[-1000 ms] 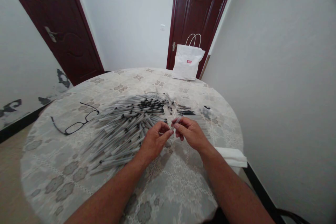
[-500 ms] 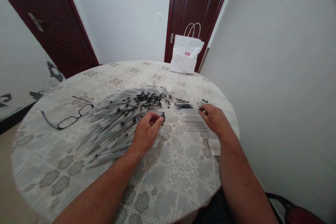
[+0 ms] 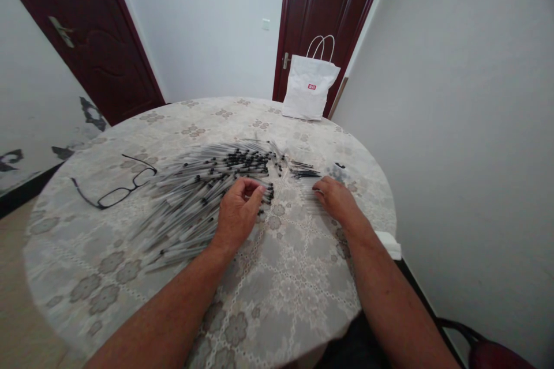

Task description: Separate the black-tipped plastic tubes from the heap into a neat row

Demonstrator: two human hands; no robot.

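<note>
A large pile of slender translucent tubes with black ends, like pens [image 3: 186, 207], lies across the left and middle of the table. My left hand [image 3: 240, 207] rests at the pile's right side, fingers curled and thumb near the forefinger; black ends show just beyond the thumb, and whatever is in the grip is hidden. To the right, my right hand [image 3: 337, 199] hovers over or touches a row of clear thin tubes [image 3: 309, 202], partly covering it. Its fingertips are pinched together, on something too small to make out. Thin black sticks [image 3: 305, 173] lie just beyond that row.
The round table has a patterned cloth [image 3: 277, 282]. Eyeglasses [image 3: 115, 196] lie at the left. A white paper bag [image 3: 309, 89] stands at the far edge. Near the right hand are a small black piece [image 3: 340, 165] and, by the right edge, a white object [image 3: 389, 244].
My right hand has moved left and slightly down, now over the row of clear tubes. My left hand has stayed nearly in place. The view has shifted slightly.
</note>
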